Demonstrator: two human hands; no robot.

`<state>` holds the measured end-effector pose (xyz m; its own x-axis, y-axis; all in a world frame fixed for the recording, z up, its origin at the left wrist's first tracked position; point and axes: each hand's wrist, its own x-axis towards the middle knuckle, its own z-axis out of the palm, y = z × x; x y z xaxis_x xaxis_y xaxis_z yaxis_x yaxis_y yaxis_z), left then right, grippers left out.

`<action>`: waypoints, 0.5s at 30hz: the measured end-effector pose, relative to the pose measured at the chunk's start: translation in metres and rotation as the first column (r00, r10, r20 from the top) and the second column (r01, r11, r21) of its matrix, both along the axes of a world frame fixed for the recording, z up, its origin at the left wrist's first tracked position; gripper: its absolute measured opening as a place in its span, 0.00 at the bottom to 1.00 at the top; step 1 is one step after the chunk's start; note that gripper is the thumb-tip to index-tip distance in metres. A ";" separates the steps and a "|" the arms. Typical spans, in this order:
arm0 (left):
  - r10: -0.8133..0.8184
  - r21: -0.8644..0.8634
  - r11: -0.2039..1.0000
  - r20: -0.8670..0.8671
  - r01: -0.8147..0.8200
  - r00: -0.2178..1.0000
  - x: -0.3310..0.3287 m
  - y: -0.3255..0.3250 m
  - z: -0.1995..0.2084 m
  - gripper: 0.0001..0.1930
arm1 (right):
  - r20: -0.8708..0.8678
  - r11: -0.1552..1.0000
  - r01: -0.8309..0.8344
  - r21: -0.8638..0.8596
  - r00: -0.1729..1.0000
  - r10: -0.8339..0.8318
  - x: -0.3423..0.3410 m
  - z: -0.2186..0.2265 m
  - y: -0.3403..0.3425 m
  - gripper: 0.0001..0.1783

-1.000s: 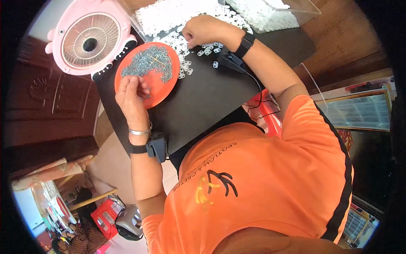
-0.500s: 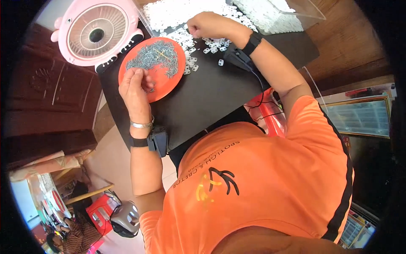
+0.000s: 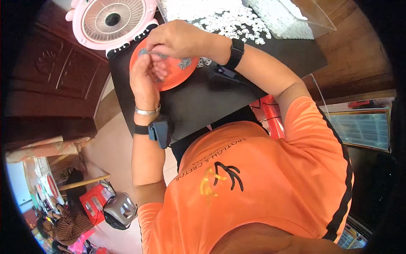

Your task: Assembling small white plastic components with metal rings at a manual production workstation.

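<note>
A round orange plate [image 3: 175, 73] lies on a black mat [image 3: 211, 101] and carries small grey metal pieces [image 3: 184, 63]. My left hand [image 3: 146, 78] rests on the plate's left side with its fingers curled. Whether it grips anything is hidden. My right hand [image 3: 177, 38] reaches across the top of the plate, its fingertips pinched on a clump of the grey pieces next to my left fingers. Both wrists wear black bands. A heap of small white pieces [image 3: 230, 23] lies on the mat just beyond the plate.
A pink round fan [image 3: 112, 21] stands at the mat's far left corner. A clear plastic tray [image 3: 296, 19] of white pieces sits at the far right. A dark wooden cabinet [image 3: 50, 80] is to the left, and a red stool [image 3: 270, 114] is under the table edge.
My right hand has left the white heap and moved left over the orange plate, meeting my left hand. My left hand stays on the plate.
</note>
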<state>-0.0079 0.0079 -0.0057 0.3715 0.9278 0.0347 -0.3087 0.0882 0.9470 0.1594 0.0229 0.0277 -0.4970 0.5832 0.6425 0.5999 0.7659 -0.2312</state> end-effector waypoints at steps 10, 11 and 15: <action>-0.049 -0.015 0.999 0.170 0.052 0.984 -0.008 0.011 -0.004 0.13 | -0.125 0.987 -0.070 0.141 0.988 0.088 -0.004 -0.008 -0.003 0.05; -0.069 -0.013 0.997 0.187 0.073 0.980 -0.010 0.012 -0.005 0.13 | -0.128 0.987 -0.075 0.139 0.987 0.093 -0.005 -0.009 -0.003 0.05; -0.066 -0.010 0.997 0.253 0.071 0.965 -0.009 0.013 -0.004 0.10 | -0.224 0.986 -0.164 0.031 0.960 0.167 -0.004 -0.007 -0.003 0.06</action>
